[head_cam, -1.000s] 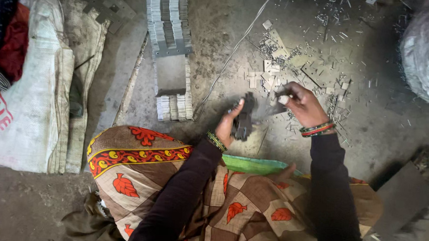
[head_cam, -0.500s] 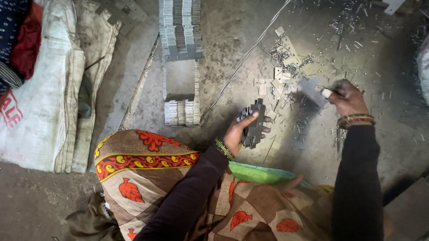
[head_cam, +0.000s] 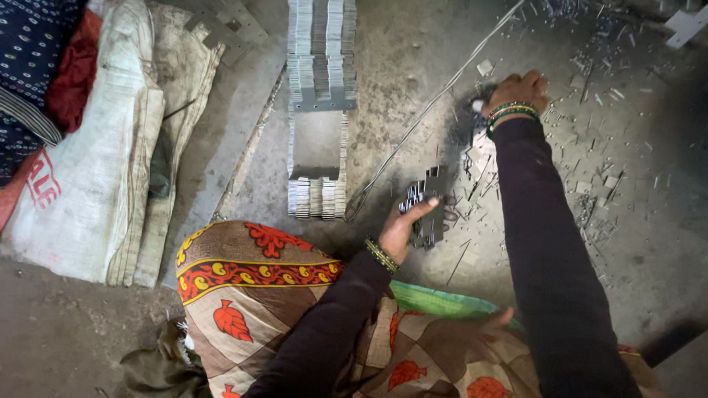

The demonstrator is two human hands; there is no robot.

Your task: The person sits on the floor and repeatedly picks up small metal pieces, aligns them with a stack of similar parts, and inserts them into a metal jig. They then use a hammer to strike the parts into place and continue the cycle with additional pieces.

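My left hand (head_cam: 404, 227) grips a small stack of dark, notched metal plates (head_cam: 429, 201), held upright just above the concrete floor in front of my knees. My right hand (head_cam: 518, 92) is stretched far forward, its fingers curled down onto a pile of loose small metal pieces (head_cam: 478, 153) scattered on the floor. The hand's back faces me, so what lies under the fingers is hidden. Green and red bangles sit on both wrists.
Long rows of stacked grey metal plates (head_cam: 321, 50) lie ahead, with a shorter stack (head_cam: 316, 197) nearer me. A thin wire (head_cam: 430, 107) runs diagonally across the floor. White sacks (head_cam: 93, 156) are piled at the left. Metal scraps (head_cam: 603, 154) litter the right. Patterned cloth (head_cam: 286, 299) covers my lap.
My right hand has moved away from the stack, forward and upward in view, to the scattered pieces. The left hand has kept hold of the plate stack and stayed near my knees.
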